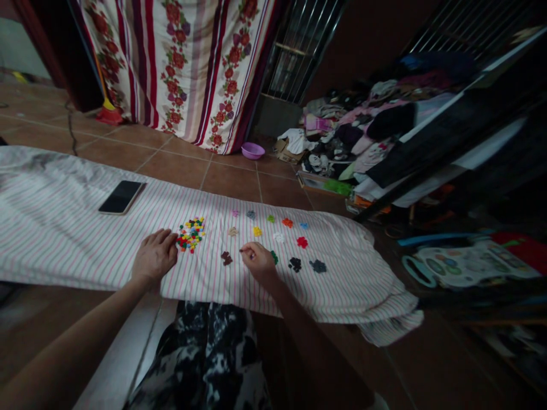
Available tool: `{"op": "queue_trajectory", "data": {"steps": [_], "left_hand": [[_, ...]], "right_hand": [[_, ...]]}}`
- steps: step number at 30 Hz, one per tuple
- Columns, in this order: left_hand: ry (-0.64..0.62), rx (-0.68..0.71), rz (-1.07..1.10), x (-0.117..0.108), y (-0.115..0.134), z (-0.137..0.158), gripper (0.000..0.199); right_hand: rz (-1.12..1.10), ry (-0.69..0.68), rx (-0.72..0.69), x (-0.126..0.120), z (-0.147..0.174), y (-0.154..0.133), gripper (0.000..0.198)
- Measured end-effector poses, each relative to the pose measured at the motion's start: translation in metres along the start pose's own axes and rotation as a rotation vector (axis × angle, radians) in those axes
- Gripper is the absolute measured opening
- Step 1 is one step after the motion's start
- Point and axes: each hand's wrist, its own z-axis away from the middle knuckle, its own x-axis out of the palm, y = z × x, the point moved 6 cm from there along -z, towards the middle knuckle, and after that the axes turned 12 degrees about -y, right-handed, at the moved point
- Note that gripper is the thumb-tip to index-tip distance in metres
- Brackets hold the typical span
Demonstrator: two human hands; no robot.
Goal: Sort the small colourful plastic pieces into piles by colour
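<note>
A mixed pile of small coloured pieces [191, 234] lies on the striped cloth. My left hand [156, 255] rests palm down at the pile's left edge, fingers loosely spread. My right hand [258, 261] pinches a tiny dark piece [241, 250] between thumb and forefinger, just above the cloth. To its left is a brown heap [226, 258]. A green heap [274, 258] is partly hidden behind my right hand. Farther right lie a black heap [294, 263] and a dark grey heap [318, 266]. Beyond the hand are yellow [257, 231], white [278, 237] and red [302, 242] heaps.
More single-colour heaps, such as the orange one [287, 222], form a far row. A phone [122, 197] lies on the cloth [64, 228] at left. Past the table are a purple basin [253, 151], a floral curtain [179, 68] and piled clothes [354, 131].
</note>
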Motion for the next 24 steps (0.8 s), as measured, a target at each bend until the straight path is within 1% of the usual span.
{"op": "queue_trajectory", "data": {"steps": [3,7,10,13,17,21,24], "left_hand": [[-0.007,-0.001,-0.007,0.0,0.0,0.0,0.037],[-0.005,0.002,-0.003,0.0,-0.001,0.0,0.036],[0.003,-0.003,0.004,0.0,0.0,0.0,0.035],[0.001,-0.01,-0.017,0.0,0.0,0.0,0.035],[-0.018,-0.011,-0.02,0.001,0.0,0.0,0.037],[-0.036,-0.019,0.01,0.001,0.0,-0.001,0.036],[-0.031,-0.022,0.007,0.0,0.0,-0.001,0.036]], "right_hand": [[0.136,-0.073,-0.052,0.012,-0.003,-0.011,0.017],[0.267,-0.174,-0.016,0.025,-0.009,-0.015,0.018],[0.321,-0.226,-0.002,0.032,-0.012,-0.015,0.018],[0.316,-0.26,0.011,0.037,-0.014,-0.014,0.02],[0.254,-0.267,0.044,0.036,-0.017,-0.009,0.02],[0.209,-0.285,-0.008,0.034,-0.019,-0.009,0.022],[0.23,-0.262,-0.015,0.031,-0.021,-0.008,0.022]]}}
